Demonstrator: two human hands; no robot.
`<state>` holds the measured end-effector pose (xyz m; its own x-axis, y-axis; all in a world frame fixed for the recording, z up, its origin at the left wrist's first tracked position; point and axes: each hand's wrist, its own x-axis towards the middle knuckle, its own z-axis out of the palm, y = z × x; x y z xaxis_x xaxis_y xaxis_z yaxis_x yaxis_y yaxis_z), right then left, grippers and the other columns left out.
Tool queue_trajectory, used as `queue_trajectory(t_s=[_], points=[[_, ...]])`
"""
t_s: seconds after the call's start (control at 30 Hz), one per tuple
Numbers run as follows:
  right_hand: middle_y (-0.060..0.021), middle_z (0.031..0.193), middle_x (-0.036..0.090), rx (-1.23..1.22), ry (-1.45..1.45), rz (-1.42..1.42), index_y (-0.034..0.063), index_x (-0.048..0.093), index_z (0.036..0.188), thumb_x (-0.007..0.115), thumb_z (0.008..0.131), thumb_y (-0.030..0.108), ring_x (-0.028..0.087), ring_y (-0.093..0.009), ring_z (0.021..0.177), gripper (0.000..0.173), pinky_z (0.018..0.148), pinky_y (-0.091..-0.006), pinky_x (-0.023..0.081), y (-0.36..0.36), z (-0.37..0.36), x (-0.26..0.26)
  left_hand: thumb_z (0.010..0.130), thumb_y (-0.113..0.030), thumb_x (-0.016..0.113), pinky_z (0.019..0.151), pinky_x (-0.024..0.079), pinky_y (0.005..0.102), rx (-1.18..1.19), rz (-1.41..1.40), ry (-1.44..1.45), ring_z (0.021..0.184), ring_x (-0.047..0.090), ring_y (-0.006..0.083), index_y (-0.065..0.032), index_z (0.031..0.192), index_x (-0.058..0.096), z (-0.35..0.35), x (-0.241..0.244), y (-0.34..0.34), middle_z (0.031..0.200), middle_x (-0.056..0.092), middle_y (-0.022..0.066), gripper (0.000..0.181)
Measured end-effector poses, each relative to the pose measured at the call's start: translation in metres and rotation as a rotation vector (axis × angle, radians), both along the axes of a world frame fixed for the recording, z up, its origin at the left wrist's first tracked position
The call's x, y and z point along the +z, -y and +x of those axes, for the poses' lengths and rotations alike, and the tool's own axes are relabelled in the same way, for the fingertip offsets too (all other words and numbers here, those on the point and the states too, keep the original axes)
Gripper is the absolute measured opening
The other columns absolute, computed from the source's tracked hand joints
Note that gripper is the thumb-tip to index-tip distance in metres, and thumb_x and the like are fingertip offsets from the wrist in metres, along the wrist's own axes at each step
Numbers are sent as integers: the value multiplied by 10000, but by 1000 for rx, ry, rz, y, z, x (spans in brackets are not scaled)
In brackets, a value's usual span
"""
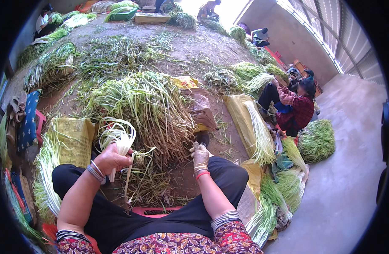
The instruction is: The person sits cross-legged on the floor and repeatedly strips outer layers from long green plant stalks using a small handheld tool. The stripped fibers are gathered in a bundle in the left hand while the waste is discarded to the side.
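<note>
My left hand (pixel 118 157) grips a bundle of long pale stalks (pixel 118 139), which loops over above the fist. A loose strip (pixel 128 181) dangles below it towards my lap. By my right knee, my right hand (pixel 201 155) wears a thin glove, its fingers curled; whether anything is in it is not clear. In front of me lies a big heap of green leafy stalks (pixel 140 108), its brownish cut ends towards my right hand. Left of my leg, pale stalks (pixel 50 165) rest against a yellow printed sack (pixel 74 139).
On my right, trimmed bundles (pixel 261 136) lie along a yellow sack block (pixel 239 123). A co-worker (pixel 297 104) sits beyond them, holding stalks. More people (pixel 210 11) work at the back. Leaf litter (pixel 115 54) covers the floor. A pink stool edge (pixel 156 211) shows beneath me.
</note>
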<state>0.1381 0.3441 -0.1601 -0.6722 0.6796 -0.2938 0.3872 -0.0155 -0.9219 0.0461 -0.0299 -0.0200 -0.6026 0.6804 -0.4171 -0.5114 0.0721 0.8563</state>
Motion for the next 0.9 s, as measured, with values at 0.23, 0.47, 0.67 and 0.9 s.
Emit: queue_trajectory(t_s=[0.23, 0.47, 0.67, 0.9], points=[[-30, 884, 714, 578, -464, -10, 23, 693, 1075, 707, 910, 194, 600, -49, 705, 238, 638, -212, 509, 147, 3, 107, 751, -7, 724, 398, 368, 220, -47, -52, -40, 454, 484, 72, 16, 1042, 586, 4, -18, -22, 725, 622, 41, 323], [-125, 764, 669, 536, -395, 383, 62, 636, 902, 657, 920, 162, 661, -227, 675, 104, 618, -337, 507, 160, -10, 79, 731, 26, 744, 417, 385, 222, -76, -180, -89, 491, 523, 92, -28, 1005, 574, 7, -39, -35, 729, 632, 54, 326], [-41, 687, 629, 25, -259, 330, 44, 610, 914, 562, 1003, 296, 545, -98, 520, 271, 451, -250, 415, 65, -14, 17, 759, 13, 745, 432, 406, 230, -25, -109, -45, 542, 578, 108, -13, 1027, 563, 8, -40, -25, 749, 653, 66, 325], [-78, 921, 694, 640, -155, -430, 16, 612, 1122, 587, 989, 291, 569, -78, 543, 307, 486, -215, 444, 184, 43, 72, 747, 2, 754, 406, 383, 224, 69, -109, -116, 500, 548, 88, -10, 1051, 573, 7, -43, -34, 705, 635, 33, 354]])
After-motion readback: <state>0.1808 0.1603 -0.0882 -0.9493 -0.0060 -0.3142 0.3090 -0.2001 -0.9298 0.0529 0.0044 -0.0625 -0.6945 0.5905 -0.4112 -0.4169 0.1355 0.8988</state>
